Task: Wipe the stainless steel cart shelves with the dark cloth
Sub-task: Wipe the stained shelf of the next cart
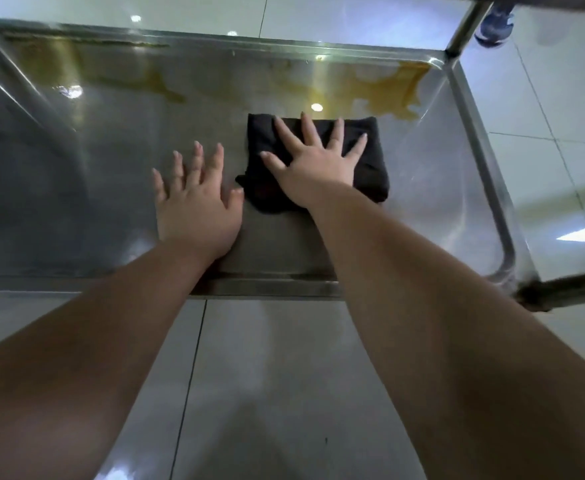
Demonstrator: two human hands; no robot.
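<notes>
**A:** Where is the dark cloth lying?

**B:** The dark cloth (370, 161) is lying folded on the stainless steel shelf (111, 174), in its right half. It is sitting just short of a yellow-brown stain (388, 95) that is running along the far rim and pooling in the far right corner.

**A:** What is the right hand doing?

**B:** The right hand (313, 168) is pressing palm down on the cloth. Its fingers (336, 135) are spreading wide and straight, not curling round the fabric.

**A:** And the left one?

**B:** The left hand (197, 206) is resting flat on the bare metal just beside the cloth's left edge. Its fingers (217, 164) are lying straight and slightly fanned, holding nothing. The thumb is sitting close to the cloth's near corner, but I cannot tell whether it is touching.

**A:** Anything else around?

**B:** Both bare forearms are reaching in over the shelf's near rim. A shiny upright post (467, 26) is standing at the far right corner, with something blue (495, 26) beyond it, too blurred to name. Pale floor tiles (267, 375) are showing below and around the cart.
</notes>
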